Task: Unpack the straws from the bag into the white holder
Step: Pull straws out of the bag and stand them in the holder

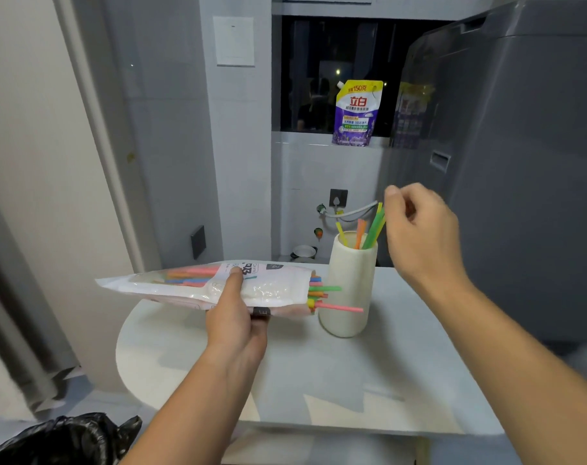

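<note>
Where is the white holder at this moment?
The white holder stands upright on the table, right of centre in the head view, beside the open end of the bag and just below the right hand.

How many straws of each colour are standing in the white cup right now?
Yellow straws: 2
Orange straw: 1
Green straws: 2, pressed together, so hard to tell apart
Total: 5 in the white holder; more stay in the bag that the left hand holds.
</note>
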Action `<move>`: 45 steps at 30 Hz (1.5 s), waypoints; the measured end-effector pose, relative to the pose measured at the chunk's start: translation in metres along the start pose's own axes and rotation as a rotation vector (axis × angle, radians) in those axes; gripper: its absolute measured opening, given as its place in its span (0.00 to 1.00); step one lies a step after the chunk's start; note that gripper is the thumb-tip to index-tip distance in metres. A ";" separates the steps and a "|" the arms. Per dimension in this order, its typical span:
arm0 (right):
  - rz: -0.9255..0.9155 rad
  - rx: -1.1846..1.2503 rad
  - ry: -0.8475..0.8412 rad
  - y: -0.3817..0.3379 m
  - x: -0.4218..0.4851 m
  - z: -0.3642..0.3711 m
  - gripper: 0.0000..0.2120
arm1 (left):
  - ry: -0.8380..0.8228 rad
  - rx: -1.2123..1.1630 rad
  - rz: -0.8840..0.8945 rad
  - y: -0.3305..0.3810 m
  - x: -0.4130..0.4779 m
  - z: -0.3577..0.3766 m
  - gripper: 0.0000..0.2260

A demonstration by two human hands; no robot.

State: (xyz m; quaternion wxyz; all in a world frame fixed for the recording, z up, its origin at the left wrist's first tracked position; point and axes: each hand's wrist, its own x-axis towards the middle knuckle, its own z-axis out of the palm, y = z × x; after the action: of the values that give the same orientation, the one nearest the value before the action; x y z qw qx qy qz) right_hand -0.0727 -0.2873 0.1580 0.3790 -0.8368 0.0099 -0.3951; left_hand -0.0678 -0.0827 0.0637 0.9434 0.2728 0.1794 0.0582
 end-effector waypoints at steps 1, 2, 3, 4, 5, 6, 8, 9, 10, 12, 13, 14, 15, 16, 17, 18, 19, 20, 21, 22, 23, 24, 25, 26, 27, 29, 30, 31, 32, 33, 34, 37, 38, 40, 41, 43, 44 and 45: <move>0.047 0.041 -0.022 -0.005 -0.019 -0.001 0.21 | -0.001 -0.001 0.010 0.001 0.001 -0.001 0.14; 0.112 0.066 -0.083 -0.005 -0.038 0.002 0.23 | 0.002 -0.005 0.022 0.003 0.002 -0.001 0.16; 0.187 0.084 -0.163 -0.003 -0.056 0.007 0.25 | 0.001 -0.009 0.034 0.004 0.002 -0.001 0.17; 0.274 0.112 -0.244 0.001 -0.072 0.013 0.26 | 0.004 -0.009 0.043 0.005 0.002 -0.002 0.16; 0.364 0.161 -0.313 0.004 -0.085 0.020 0.26 | 0.005 0.000 0.050 0.005 0.002 -0.001 0.15; 0.438 0.234 -0.360 0.008 -0.094 0.027 0.26 | -0.001 0.014 0.059 0.005 0.001 0.000 0.15; 0.504 0.356 -0.374 0.009 -0.105 0.038 0.23 | -0.008 0.049 0.095 0.001 -0.003 0.002 0.18; 0.488 0.370 -0.355 0.009 -0.107 0.042 0.21 | -0.008 0.067 0.114 -0.001 -0.005 0.003 0.19; 0.449 0.364 -0.328 0.008 -0.108 0.045 0.18 | -0.009 0.081 0.124 -0.004 -0.008 0.004 0.19; 0.374 0.370 -0.280 0.007 -0.107 0.048 0.14 | -0.022 0.097 0.121 -0.008 -0.013 0.004 0.19; 0.355 0.382 -0.271 0.006 -0.106 0.049 0.13 | -0.017 0.100 0.115 -0.009 -0.014 0.003 0.19; 0.349 0.394 -0.270 0.008 -0.106 0.050 0.12 | -0.011 0.100 0.107 -0.010 -0.014 0.002 0.18; 0.352 0.400 -0.278 0.009 -0.106 0.051 0.11 | -0.006 0.096 0.098 -0.010 -0.014 0.001 0.18; 0.363 0.404 -0.289 0.010 -0.107 0.051 0.10 | 0.003 0.096 0.091 -0.009 -0.013 0.000 0.18; 0.379 0.413 -0.297 0.011 -0.107 0.051 0.09 | 0.011 0.098 0.087 -0.009 -0.012 -0.001 0.17; 0.390 0.436 -0.298 0.011 -0.107 0.050 0.08 | 0.012 0.099 0.083 -0.009 -0.012 -0.001 0.17; 0.395 0.461 -0.295 0.011 -0.106 0.050 0.08 | 0.009 0.102 0.080 -0.009 -0.012 -0.001 0.17; 0.394 0.481 -0.293 0.010 -0.106 0.049 0.08 | 0.005 0.105 0.077 -0.010 -0.013 -0.001 0.17; 0.392 0.488 -0.295 0.009 -0.105 0.049 0.08 | 0.000 0.107 0.076 -0.010 -0.013 -0.001 0.17; 0.390 0.488 -0.298 0.009 -0.105 0.050 0.09 | -0.002 0.106 0.074 -0.010 -0.013 -0.001 0.17; 0.390 0.486 -0.301 0.009 -0.104 0.049 0.09 | -0.001 0.103 0.073 -0.010 -0.013 -0.001 0.17; 0.392 0.484 -0.304 0.010 -0.103 0.049 0.09 | 0.003 0.098 0.074 -0.010 -0.013 -0.001 0.18; 0.397 0.477 -0.305 0.012 -0.102 0.049 0.09 | 0.009 0.095 0.078 -0.009 -0.012 -0.001 0.18; 0.401 0.463 -0.305 0.014 -0.101 0.048 0.09 | 0.015 0.090 0.084 -0.008 -0.011 -0.002 0.18; 0.406 0.451 -0.300 0.017 -0.100 0.046 0.09 | 0.020 0.084 0.089 -0.006 -0.010 -0.002 0.19; 0.423 0.431 -0.270 0.023 -0.096 0.041 0.09 | 0.030 0.066 0.102 0.000 -0.008 -0.003 0.19; 0.438 0.426 -0.249 0.027 -0.094 0.038 0.09 | 0.035 0.059 0.112 0.004 -0.007 -0.003 0.19; 0.460 0.440 -0.227 0.030 -0.092 0.035 0.09 | 0.042 0.055 0.127 0.007 -0.005 -0.003 0.20; 0.496 0.490 -0.204 0.032 -0.092 0.033 0.11 | 0.049 0.054 0.139 0.009 -0.004 -0.004 0.21; 0.552 0.582 -0.188 0.033 -0.093 0.031 0.14 | 0.053 0.054 0.147 0.010 -0.003 -0.005 0.21; 0.620 0.696 -0.181 0.031 -0.095 0.029 0.16 | 0.053 0.055 0.148 0.010 -0.003 -0.005 0.22; 0.779 0.951 -0.209 0.019 -0.106 0.034 0.21 | 0.048 0.050 0.119 0.007 -0.007 -0.004 0.20; 0.796 0.989 -0.224 0.016 -0.111 0.038 0.22 | 0.048 0.046 0.106 0.006 -0.008 -0.004 0.18; 0.819 1.013 -0.242 0.011 -0.118 0.046 0.20 | 0.046 0.044 0.086 0.003 -0.011 -0.002 0.16; 0.827 1.014 -0.248 0.009 -0.120 0.050 0.18 | 0.040 0.048 0.084 0.001 -0.012 -0.002 0.17; 0.823 1.012 -0.247 0.007 -0.119 0.055 0.13 | 0.026 0.060 0.082 -0.003 -0.013 -0.001 0.18; 0.814 0.998 -0.236 0.005 -0.118 0.056 0.12 | 0.021 0.067 0.078 -0.006 -0.013 -0.001 0.19; 0.803 0.977 -0.219 0.004 -0.116 0.057 0.12 | 0.016 0.072 0.072 -0.008 -0.014 -0.001 0.19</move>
State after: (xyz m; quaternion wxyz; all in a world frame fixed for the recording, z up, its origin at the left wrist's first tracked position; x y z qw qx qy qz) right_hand -0.1131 -0.2173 0.0568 0.8337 -0.5345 0.1025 -0.0937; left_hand -0.0806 -0.0917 0.0630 0.9289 0.3122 0.1791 0.0876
